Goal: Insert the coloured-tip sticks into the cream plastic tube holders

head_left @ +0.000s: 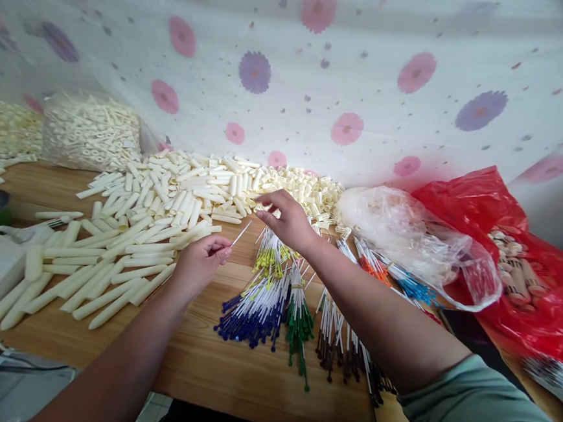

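Observation:
My left hand is closed in a pinch on a thin white stick, which points up and to the right over the wood. Its lower end is hidden in my fingers. My right hand hovers by the heap of small cream plastic pieces, thumb and fingers curved and apart, with nothing visible between them. Below it lie bunches of thin white sticks with coloured ends: yellow, dark blue and green. Brown-ended sticks lie partly under my right forearm.
Long cream tubes spread over the left of the wooden table, with shorter ones behind. A filled clear bag stands back left. At right are a crumpled clear bag, a red bag and blue-ended sticks.

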`<state>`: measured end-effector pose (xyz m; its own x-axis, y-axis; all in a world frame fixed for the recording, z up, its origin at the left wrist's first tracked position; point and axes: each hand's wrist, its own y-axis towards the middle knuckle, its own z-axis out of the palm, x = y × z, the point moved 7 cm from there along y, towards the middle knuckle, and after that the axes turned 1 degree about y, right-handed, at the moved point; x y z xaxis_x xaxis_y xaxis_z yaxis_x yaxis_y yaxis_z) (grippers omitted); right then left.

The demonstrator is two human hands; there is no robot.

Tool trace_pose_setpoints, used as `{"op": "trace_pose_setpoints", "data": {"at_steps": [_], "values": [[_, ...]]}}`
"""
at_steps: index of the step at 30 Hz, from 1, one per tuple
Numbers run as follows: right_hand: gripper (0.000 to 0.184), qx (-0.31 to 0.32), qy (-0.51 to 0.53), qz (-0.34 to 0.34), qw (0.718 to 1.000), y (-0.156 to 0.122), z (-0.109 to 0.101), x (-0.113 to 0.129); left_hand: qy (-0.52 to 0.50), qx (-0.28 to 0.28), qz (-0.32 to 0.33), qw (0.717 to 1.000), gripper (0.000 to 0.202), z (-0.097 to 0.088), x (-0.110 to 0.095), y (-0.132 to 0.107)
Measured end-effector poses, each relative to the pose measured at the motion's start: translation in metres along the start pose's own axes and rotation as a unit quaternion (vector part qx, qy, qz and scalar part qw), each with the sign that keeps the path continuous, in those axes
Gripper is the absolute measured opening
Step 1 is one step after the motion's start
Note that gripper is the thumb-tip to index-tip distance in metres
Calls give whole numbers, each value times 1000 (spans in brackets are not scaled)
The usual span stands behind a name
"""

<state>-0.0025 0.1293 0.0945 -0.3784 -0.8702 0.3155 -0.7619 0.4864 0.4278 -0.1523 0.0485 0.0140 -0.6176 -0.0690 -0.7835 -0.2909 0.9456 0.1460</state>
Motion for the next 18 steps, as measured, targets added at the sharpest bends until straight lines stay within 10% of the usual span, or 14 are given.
{"op": "trace_pose_setpoints", "data": {"at_steps": [4, 11, 18], "values": [[15, 183, -69, -67, 978, -3, 62, -14, 184, -14, -8, 983, 14, 6, 24, 15], [17, 269, -116, -135, 947, 2, 99, -1, 279, 20, 27, 960, 11, 23, 10, 8], [13, 229, -63, -119, 964, 4, 93, -4, 449, 17, -16, 893, 21, -53, 37, -22]]}}
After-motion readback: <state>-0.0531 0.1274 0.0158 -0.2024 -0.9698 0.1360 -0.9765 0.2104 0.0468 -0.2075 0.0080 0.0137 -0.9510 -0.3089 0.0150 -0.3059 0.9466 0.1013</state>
